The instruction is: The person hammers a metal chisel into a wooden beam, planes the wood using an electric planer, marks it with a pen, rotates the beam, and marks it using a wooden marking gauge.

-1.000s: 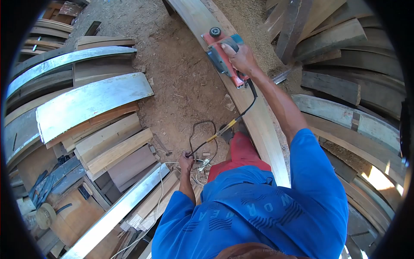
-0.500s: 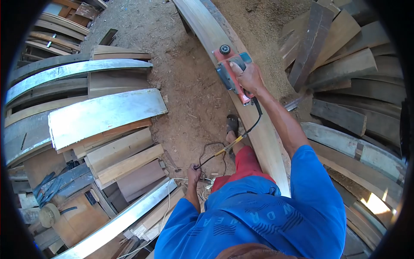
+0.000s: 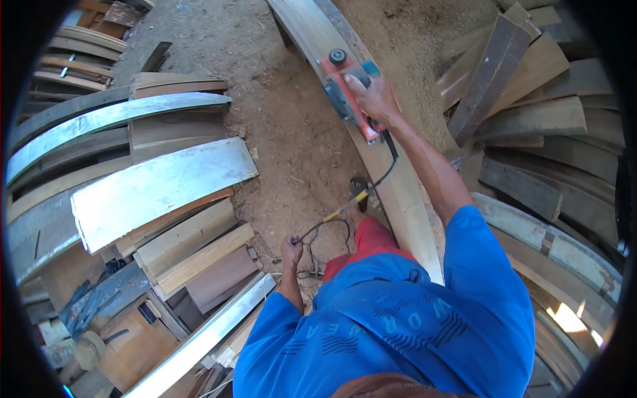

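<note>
My right hand (image 3: 376,98) is wrapped round the handle of a red and teal electric planer (image 3: 340,96), which rests on a long pale wooden board (image 3: 393,179). A black knob tops the planer's far end. Its black cord (image 3: 395,156), with a yellow-wrapped stretch (image 3: 345,206), runs from the rear of the tool down to the left. My left hand (image 3: 291,249) is closed on this cord, low and away from the board.
Stacked planks (image 3: 199,242) and a pale, bright panel (image 3: 162,186) lie on the left. More boards (image 3: 531,119) are piled at right. Dirt ground (image 3: 285,132) with shavings lies beside the board. My sandaled foot (image 3: 358,189) stands near its left edge.
The planer and my right hand first sit a little lower along the board, then slightly farther up it. My left hand has risen slightly with the cord. The camera view has also shifted.
</note>
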`<state>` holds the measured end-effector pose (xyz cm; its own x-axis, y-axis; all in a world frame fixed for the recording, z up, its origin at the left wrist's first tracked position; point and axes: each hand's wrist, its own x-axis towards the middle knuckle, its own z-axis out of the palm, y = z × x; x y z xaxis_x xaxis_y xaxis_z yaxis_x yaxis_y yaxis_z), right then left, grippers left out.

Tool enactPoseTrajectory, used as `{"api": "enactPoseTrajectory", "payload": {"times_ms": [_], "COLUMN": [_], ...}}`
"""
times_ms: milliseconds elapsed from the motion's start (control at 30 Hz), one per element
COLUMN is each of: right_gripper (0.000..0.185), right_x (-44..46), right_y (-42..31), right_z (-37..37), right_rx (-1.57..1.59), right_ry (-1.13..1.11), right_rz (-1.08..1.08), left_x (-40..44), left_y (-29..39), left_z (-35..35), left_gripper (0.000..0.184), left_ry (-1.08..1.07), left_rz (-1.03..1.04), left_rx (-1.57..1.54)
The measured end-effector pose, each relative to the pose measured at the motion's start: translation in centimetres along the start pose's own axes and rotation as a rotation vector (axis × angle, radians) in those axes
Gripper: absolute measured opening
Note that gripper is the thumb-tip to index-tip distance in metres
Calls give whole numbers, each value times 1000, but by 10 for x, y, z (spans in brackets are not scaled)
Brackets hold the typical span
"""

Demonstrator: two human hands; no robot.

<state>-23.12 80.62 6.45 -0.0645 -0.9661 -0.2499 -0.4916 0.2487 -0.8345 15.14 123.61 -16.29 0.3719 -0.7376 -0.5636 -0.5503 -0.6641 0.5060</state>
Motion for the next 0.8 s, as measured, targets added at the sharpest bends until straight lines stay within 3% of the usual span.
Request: {"api": "enactPoseTrajectory", "payload": {"times_ms": [33,133,233,333,433,800], "right_gripper": [78,57,79,80,77,72], "right_x": [7,26,41,58,68,127], "right_y": [-4,0,-7,-13,-33,-66], "right_z": [0,10,11,21,13,23], "right_rx": [-31,-52,-35,52,11,-26], "right_ry": [0,45,7,128,-25,36], "right_rz": [14,-56,-80,-114,20,-20], "left_x": [9,30,47,65,75,131], "left_y": [2,20,39,52,74,115], "left_z": [-2,-17,-33,-42,-53,-74], "left_gripper": [21,20,19,18,22,29], "left_ry": [10,-32,-56,0,-14,-33], "left_rz": [2,-22,-42,12,-23,-50], "left_rx": [-21,-77,30,84,23,53]}}
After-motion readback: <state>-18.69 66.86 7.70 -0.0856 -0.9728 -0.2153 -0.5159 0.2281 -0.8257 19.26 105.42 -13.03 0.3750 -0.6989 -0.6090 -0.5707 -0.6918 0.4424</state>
